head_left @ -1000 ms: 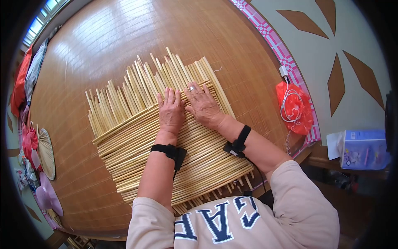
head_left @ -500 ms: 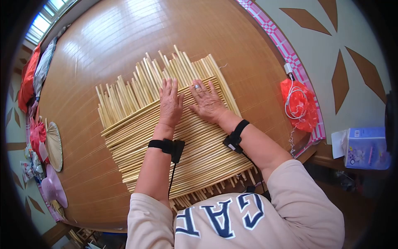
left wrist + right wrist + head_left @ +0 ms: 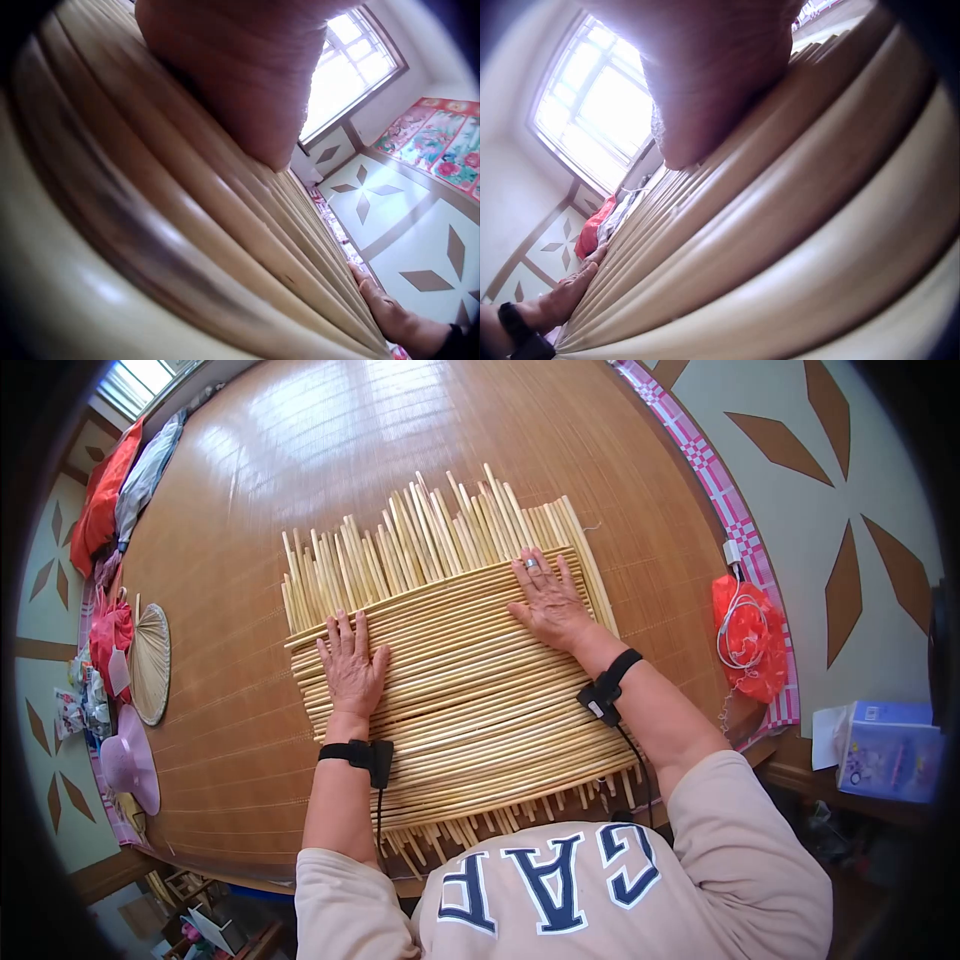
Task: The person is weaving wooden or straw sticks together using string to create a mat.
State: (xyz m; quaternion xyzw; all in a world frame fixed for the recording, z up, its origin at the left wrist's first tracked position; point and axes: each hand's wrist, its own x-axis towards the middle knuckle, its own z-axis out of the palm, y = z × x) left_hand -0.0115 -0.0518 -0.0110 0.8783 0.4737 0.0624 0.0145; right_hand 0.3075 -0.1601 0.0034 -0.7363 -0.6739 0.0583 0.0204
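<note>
While your left hand (image 3: 352, 675) and right hand (image 3: 551, 606) rest flat, each grip uncurled, crosswise sticks (image 3: 480, 705) lie beneath, lengthwise sticks (image 3: 430, 542) projecting beyond.

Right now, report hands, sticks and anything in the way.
Left hand resting on crosswise sticks, fingers extended; right hand likewise, both reaching the far edge. Crosswise sticks side by side over lengthwise sticks. Nothing but sticks visible between the hands.
</note>
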